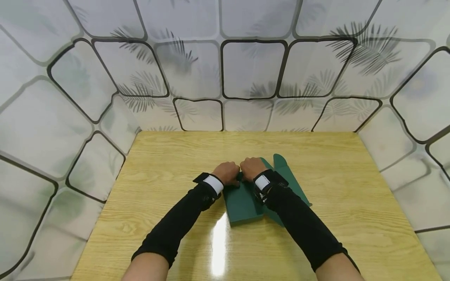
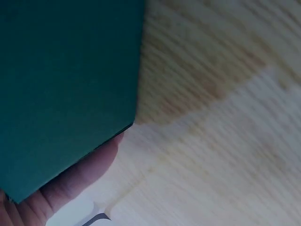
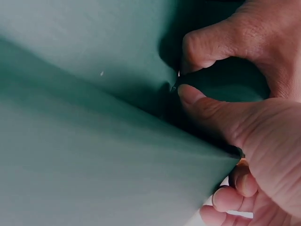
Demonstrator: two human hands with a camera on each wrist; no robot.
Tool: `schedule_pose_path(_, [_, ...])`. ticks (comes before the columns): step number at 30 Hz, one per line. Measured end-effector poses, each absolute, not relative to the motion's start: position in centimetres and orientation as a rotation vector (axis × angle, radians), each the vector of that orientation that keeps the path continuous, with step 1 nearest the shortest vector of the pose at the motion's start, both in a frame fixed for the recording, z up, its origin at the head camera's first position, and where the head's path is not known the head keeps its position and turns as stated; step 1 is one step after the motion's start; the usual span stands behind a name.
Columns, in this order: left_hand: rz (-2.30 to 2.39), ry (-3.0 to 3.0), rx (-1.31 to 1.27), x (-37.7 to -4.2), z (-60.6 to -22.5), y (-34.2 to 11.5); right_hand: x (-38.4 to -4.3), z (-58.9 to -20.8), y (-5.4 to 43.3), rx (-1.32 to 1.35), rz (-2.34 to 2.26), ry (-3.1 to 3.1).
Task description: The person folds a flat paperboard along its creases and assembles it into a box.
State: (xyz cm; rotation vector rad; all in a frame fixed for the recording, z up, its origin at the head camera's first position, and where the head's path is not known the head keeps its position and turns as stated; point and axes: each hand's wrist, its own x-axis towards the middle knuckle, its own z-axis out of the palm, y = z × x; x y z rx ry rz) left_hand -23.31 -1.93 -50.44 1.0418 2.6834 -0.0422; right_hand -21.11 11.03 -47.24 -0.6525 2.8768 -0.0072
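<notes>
A dark green cardboard box (image 1: 245, 207) lies on the wooden table with its lid (image 1: 291, 181) folded out to the right. Both hands are close together at the box's far edge. My left hand (image 1: 226, 172) grips the far left corner; in the left wrist view one of its fingers (image 2: 80, 181) shows along the box's edge. My right hand (image 1: 252, 168) holds the far side beside it. In the right wrist view, the right thumb (image 3: 207, 110) presses the cardboard by a curved dark flap (image 3: 225, 82), its other fingers curled beyond the edge. The box's interior is mostly hidden.
The wooden table (image 1: 168, 156) extends around the box, with a bright light reflection in front. A pale curtain (image 1: 253, 70) with dark outlines and leaf prints stands behind and along both sides. Black sleeves and wrist straps cover the forearms.
</notes>
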Motion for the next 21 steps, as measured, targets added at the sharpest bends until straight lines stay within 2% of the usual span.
schedule_pose_path(6, [0.069, 2.673, 0.875, -22.5, -50.2, -1.8, -21.4, -47.2, 11.6, -0.585, -0.116, 2.785])
schedule_pose_path(16, [0.5, 2.627, 0.351, -21.1, -50.3, -2.7, -21.3, -45.5, 14.1, -0.496, -0.477, 2.892])
schedule_pose_path(21, [0.685, 2.594, 0.218, -20.2, -50.2, -3.1, -20.8, -45.9, 16.4, -0.209, -0.619, 3.166])
